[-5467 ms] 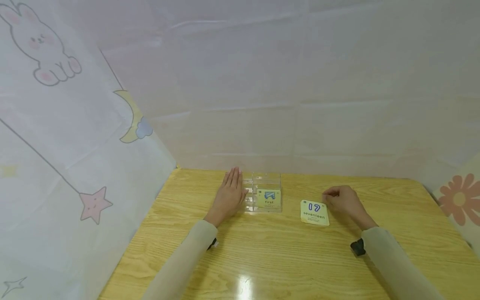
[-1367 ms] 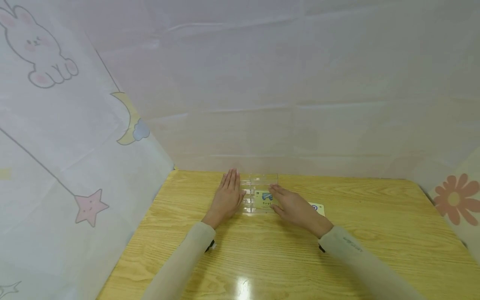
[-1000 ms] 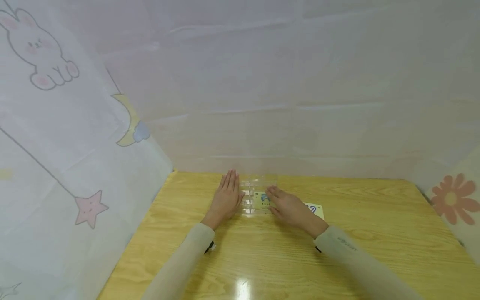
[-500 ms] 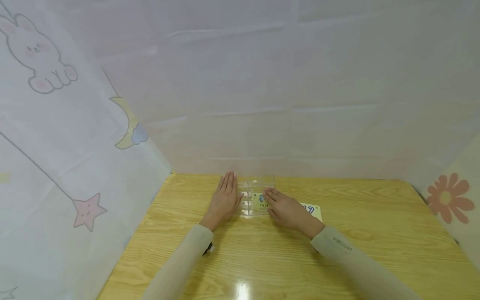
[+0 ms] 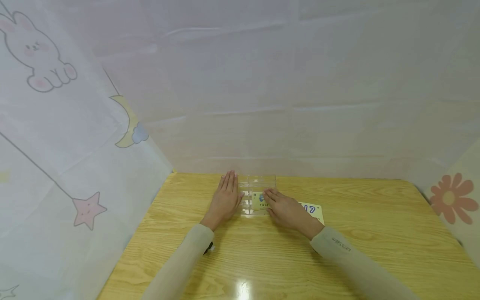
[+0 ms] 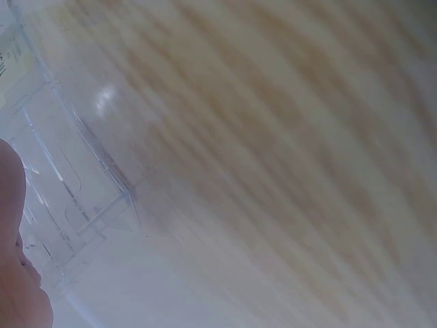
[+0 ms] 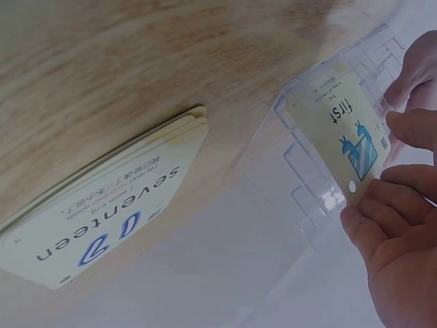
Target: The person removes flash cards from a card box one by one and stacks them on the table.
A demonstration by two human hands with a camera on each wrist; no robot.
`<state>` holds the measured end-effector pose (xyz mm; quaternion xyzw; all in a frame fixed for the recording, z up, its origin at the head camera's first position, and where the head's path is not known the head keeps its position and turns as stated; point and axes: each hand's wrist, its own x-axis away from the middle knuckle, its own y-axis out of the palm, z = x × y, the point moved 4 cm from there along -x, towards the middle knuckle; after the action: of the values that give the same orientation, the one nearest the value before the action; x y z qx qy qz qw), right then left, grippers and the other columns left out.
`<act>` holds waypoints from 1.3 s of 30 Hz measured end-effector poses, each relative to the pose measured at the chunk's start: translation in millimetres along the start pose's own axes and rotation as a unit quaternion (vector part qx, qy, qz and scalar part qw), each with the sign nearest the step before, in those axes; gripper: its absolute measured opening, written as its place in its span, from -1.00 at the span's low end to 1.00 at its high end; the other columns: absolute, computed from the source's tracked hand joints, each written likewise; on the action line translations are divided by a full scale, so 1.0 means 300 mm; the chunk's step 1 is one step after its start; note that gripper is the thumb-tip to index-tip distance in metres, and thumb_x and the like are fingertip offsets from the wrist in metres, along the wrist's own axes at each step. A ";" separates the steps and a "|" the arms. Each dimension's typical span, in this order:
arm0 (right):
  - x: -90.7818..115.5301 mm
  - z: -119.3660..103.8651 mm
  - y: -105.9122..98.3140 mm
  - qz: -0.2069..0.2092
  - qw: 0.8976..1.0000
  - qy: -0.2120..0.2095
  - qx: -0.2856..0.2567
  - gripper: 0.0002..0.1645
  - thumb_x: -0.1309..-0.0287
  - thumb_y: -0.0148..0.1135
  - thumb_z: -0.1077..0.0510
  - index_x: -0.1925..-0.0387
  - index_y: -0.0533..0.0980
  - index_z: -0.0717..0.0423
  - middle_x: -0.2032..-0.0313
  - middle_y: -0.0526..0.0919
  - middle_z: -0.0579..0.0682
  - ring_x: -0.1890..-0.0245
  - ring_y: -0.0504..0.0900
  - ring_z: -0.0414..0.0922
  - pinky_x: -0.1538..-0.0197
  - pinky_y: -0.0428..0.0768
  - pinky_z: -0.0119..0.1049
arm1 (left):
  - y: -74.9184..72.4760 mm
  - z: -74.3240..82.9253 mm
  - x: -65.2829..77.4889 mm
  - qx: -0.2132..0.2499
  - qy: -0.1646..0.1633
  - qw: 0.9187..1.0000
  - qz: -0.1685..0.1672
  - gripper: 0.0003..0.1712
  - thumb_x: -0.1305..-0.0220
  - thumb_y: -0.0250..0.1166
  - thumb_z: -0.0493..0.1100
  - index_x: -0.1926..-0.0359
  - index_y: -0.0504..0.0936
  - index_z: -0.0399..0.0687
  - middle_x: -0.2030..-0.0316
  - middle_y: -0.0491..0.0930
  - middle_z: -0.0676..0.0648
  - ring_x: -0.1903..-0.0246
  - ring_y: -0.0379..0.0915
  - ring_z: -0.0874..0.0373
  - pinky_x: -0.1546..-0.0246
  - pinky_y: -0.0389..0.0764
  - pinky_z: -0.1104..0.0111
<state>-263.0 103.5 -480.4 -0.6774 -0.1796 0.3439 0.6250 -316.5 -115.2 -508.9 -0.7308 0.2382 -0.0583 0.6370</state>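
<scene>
A clear plastic card tray (image 5: 263, 180) with raised slots lies near the table's back edge. My left hand (image 5: 223, 201) rests on its left part, fingers straight and together. In the tray's right part lies a yellow card (image 5: 257, 200) printed "first". My right hand (image 5: 288, 209) touches that card's right side with its fingertips, fingers fairly straight, and covers part of the print. In the right wrist view, the "first" card (image 7: 338, 119) appears beneath plastic edges. Partly hidden behind my right hand is a stack of yellow cards (image 7: 116, 205), the top one printed "seventeen" with a blue 17.
Everything stands on a wood-grain table (image 5: 258, 258). A pale cloth wall (image 5: 240, 104) rises straight behind it. On the left, another cloth wall carries a rabbit, a moon and a pink star (image 5: 89, 210).
Over the last seconds my right hand has moved left, from beside the "seventeen" card to the "first" card, and stays there. The left hand has kept its place on the tray.
</scene>
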 end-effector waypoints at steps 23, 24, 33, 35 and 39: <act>0.014 0.018 -0.046 0.049 0.996 -0.015 -0.073 -0.54 -0.32 0.37 0.30 -0.25 0.64 0.20 -0.25 0.71 0.14 -0.15 0.77 0.04 -0.12 0.78 -0.13 | 0.008 -0.004 -0.001 -0.005 -0.002 1.000 -0.002 -0.13 -0.69 -0.09 0.14 -0.64 -0.06 -0.42 -0.66 -0.07 -0.38 -0.69 -0.15 -0.21 -0.73 -0.08 0.02; 0.016 0.021 -0.045 0.053 0.995 -0.015 -0.078 -0.54 -0.31 0.38 0.32 -0.23 0.65 0.20 -0.24 0.72 0.13 -0.15 0.77 0.03 -0.12 0.78 -0.14 | 0.008 -0.003 0.000 -0.006 0.000 1.000 -0.002 -0.13 -0.69 -0.09 0.15 -0.64 -0.06 -0.42 -0.66 -0.08 -0.39 -0.69 -0.14 -0.21 -0.73 -0.08 0.02; 0.019 0.056 -0.026 0.083 0.975 0.034 -0.204 -0.60 -0.31 0.36 0.37 -0.15 0.71 0.14 -0.11 0.80 0.09 -0.10 0.81 0.01 -0.08 0.80 -0.18 | 0.004 0.004 -0.003 -0.007 0.002 1.000 -0.001 -0.12 -0.69 -0.07 0.14 -0.64 -0.08 -0.42 -0.66 -0.05 -0.40 -0.69 -0.14 -0.22 -0.73 -0.09 0.02; 0.019 0.066 -0.018 0.075 0.969 0.055 -0.228 -0.61 -0.31 0.38 0.34 -0.14 0.72 0.10 -0.09 0.81 0.08 -0.10 0.81 0.00 -0.09 0.80 -0.18 | 0.006 0.003 -0.004 -0.008 0.002 1.000 0.002 -0.12 -0.68 -0.05 0.13 -0.64 -0.06 -0.42 -0.66 -0.03 -0.40 -0.69 -0.12 -0.22 -0.73 -0.08 0.02; 0.018 0.089 -0.005 0.055 0.954 0.093 -0.280 -0.67 -0.31 0.38 0.33 -0.07 0.76 0.08 -0.01 0.85 0.05 -0.01 0.84 -0.02 -0.02 0.82 -0.22 | 0.004 0.001 -0.005 -0.009 0.001 1.000 0.003 -0.12 -0.68 -0.04 0.13 -0.64 -0.05 -0.42 -0.66 -0.03 -0.40 -0.69 -0.13 -0.22 -0.73 -0.07 0.02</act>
<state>-277.3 126.6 -479.9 -0.8627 -0.1726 0.2493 0.4047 -318.0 -114.5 -509.9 -0.7359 0.2416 -0.0552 0.6301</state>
